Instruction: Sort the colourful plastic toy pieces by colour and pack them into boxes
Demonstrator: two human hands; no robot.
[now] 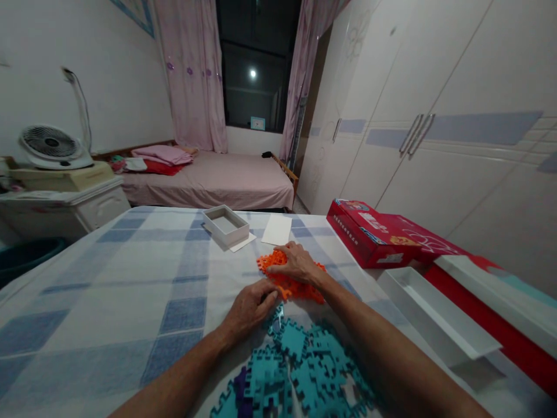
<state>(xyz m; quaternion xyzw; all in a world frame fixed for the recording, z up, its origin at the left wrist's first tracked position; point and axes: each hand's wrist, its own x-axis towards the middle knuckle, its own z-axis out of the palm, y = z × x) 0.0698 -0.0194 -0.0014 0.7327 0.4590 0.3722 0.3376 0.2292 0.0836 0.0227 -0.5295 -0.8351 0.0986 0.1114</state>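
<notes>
Flat orange interlocking plastic pieces (292, 285) lie in a pile on the checked tablecloth. My right hand (299, 262) lies over the pile, thumb and fingers apart, with orange showing between them. At the pile's near left edge is my left hand (255, 305), its fingers curled together and the fingertips against the orange pieces. Whatever those fingers may hold is hidden. Closer to me, between my forearms, spreads a larger heap of teal interlocking pieces (300, 363), with a purple piece (243, 392) at its left. A clear plastic bag seems to lie among the teal pieces.
A small white open box (226, 233) and a white card (277, 230) lie farther back on the table (108, 290). On the right are a red printed box (374, 232) and a long white tray (439, 316). Beyond stand a bed (217, 177), a fan (52, 145) and wardrobes (435, 104).
</notes>
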